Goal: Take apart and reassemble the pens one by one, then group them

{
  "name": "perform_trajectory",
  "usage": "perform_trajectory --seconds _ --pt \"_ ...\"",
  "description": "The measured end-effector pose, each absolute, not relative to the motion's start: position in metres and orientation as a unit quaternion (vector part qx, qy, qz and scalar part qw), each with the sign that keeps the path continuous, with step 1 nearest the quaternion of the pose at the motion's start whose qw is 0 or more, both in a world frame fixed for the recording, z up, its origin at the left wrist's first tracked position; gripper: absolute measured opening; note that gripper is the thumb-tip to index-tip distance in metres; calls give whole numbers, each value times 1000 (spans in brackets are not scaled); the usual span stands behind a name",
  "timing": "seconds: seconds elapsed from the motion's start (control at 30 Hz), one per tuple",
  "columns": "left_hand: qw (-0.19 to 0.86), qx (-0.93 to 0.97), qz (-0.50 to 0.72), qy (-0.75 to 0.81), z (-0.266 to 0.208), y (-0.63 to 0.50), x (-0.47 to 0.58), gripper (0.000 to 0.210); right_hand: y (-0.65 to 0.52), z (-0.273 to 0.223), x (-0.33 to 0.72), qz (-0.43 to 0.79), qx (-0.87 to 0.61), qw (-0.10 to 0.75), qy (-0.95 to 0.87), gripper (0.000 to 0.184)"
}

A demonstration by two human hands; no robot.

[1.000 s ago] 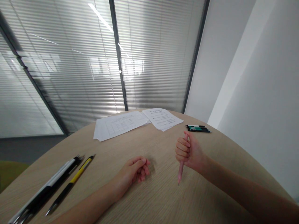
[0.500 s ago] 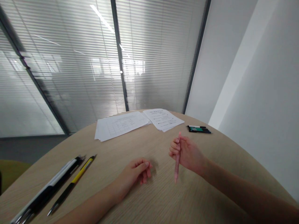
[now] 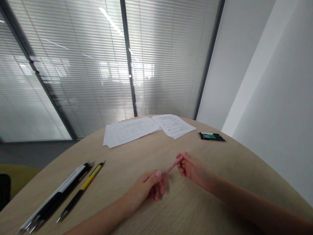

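A slim pink pen (image 3: 171, 167) slants between my two hands, just above the wooden table (image 3: 195, 209). Its upper right end is pinched in the fingers of my right hand (image 3: 192, 168). The lower left end lies under the thumb of my left hand (image 3: 151, 186), which closes on it with the other fingers curled below. The tip at the left end is hidden by that thumb.
At left lie several white and black pens (image 3: 60, 192) in a bunch, with a yellow and black pen (image 3: 84, 187) beside them. Printed sheets (image 3: 132, 130) and more papers (image 3: 174, 125) rest at the far edge. Several dark and green pens (image 3: 212, 136) are at right.
The pink pen has turned from nearly upright to slanting down toward the left. My left hand has moved slightly right and taken hold of its lower end.
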State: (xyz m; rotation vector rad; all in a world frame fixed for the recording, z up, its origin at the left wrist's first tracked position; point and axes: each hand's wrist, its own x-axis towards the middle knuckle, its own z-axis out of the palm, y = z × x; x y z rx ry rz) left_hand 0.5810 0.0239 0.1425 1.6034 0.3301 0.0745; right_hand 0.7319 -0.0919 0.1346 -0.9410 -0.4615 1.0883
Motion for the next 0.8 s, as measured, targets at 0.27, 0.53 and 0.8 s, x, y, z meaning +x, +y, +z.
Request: perform_trajectory --seconds 0.27,0.53,0.8 --pt "538 810 114 201 145 31 582 28 -92 122 741 438 -462 723 -268 34" --pt "341 914 150 164 147 58 582 24 -95 114 747 317 -583 670 -332 53" --pt "308 928 193 78 140 64 580 25 -93 117 754 334 -604 656 -306 51"
